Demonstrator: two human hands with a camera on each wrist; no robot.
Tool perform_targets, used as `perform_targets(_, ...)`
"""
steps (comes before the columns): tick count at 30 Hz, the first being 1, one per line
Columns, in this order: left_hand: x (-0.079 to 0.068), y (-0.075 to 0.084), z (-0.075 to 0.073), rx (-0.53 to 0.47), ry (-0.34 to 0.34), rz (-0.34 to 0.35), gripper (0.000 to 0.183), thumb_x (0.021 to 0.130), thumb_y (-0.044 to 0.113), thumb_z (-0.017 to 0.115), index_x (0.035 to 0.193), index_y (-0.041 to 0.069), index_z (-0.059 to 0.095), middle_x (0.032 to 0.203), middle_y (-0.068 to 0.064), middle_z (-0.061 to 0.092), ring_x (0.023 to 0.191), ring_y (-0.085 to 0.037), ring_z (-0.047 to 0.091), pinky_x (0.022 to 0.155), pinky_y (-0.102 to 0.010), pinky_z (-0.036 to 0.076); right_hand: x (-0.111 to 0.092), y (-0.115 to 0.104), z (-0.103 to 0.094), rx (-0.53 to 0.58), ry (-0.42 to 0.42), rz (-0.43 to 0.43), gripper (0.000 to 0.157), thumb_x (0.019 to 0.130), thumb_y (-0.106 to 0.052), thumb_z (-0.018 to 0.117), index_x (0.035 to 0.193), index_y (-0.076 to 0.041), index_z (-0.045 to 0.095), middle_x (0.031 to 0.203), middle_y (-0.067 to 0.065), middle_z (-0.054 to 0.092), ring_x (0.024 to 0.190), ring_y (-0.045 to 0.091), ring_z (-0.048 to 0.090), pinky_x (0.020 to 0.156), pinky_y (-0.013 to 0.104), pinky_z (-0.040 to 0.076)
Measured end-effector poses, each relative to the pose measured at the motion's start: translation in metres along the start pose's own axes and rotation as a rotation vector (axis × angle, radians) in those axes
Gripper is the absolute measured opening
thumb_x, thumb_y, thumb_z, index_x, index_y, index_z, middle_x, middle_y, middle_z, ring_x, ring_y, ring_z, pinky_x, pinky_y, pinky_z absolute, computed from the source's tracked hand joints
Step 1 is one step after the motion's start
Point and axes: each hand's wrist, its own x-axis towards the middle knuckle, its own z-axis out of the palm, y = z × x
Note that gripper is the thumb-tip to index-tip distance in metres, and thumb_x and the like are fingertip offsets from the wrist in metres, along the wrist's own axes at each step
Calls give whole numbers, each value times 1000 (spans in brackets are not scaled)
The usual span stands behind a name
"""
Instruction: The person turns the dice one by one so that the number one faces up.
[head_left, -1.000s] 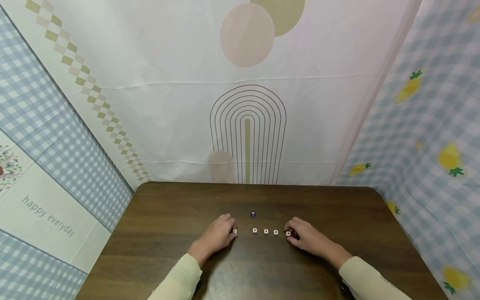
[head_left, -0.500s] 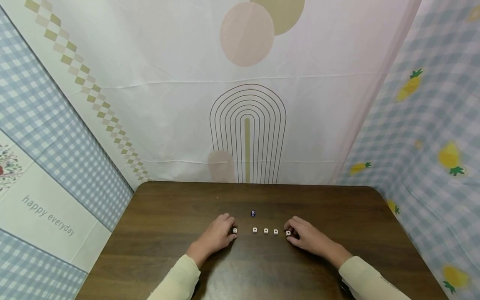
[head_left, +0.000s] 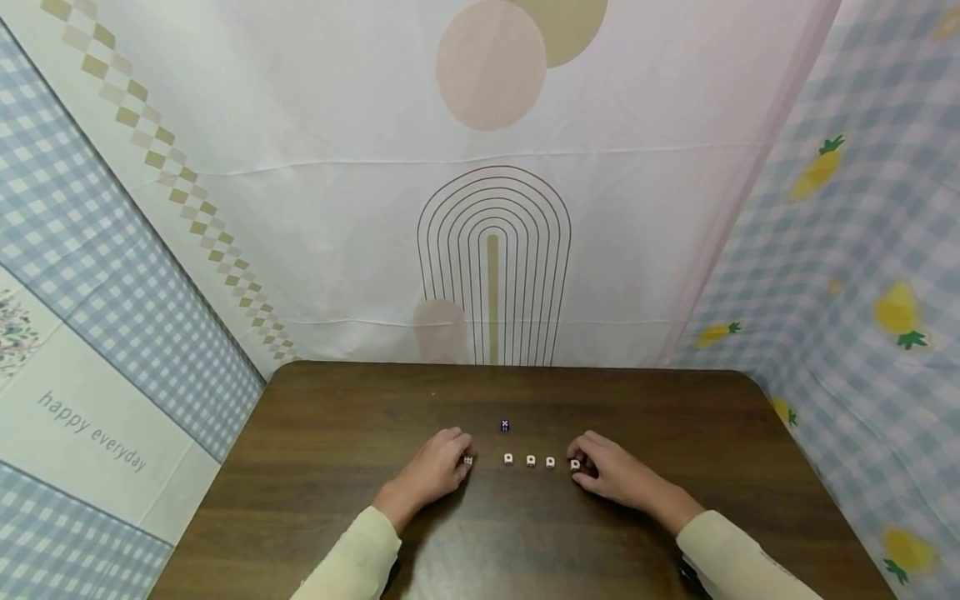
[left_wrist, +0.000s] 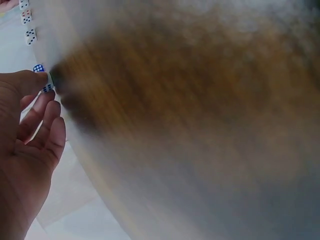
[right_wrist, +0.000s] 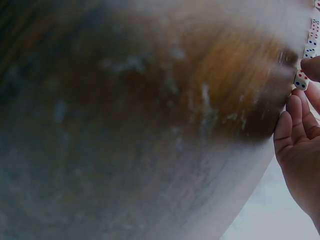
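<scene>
Pinching a white die (head_left: 468,460), the left hand (head_left: 431,469) partly hides it.

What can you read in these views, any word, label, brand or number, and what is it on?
"happy everyday": on the pale panel of the wall cloth at the left in the head view.
Five white dice and the blue die: pips only, no words seen; many too small or blurred to count surely.
Right sleeve: faint dark marks, too small to read.

left hand (left_wrist: 29,157) partly hides its white die (left_wrist: 48,88); wrist-view tabletop (left_wrist: 200,90) is blurred.
</scene>
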Motion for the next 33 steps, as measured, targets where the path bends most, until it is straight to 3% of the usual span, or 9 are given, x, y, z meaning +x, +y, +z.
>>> perform_targets(10,3,4,-4,7,-41,-14,16,81,4,75,90,14,67,86,4,55,78,-14,54,73,-30,51,-1,1,0,-13,14,-4,26,89,-13,80,109,-15,63,102,-6,56,86,2,55,73,24,53)
perform_targets(19,4,8,-3,-4,-112,-23,15,88,5,74,99,14,72,97,1,58,89,-15,59,81,-32,54,-1,0,0,6,16,-15,25,89,-10,79,108,-14,63,101,-4,57,86,4,55,73,25,52)
perform_targets(28,3,6,-1,-25,-80,-8,19,84,7,77,98,13,67,96,1,57,86,-15,56,78,-32,52,-1,1,3,11,14,7,21,91,-10,77,107,-16,64,100,-6,57,86,2,56,74,24,53)
perform_targets(33,2,2,1,-29,-61,-32,19,83,12,79,96,14,66,93,3,56,84,-14,56,78,-33,52,-1,2,4,7,42,-5,16,93,-9,75,104,-16,66,97,-8,57,85,2,55,72,24,52)
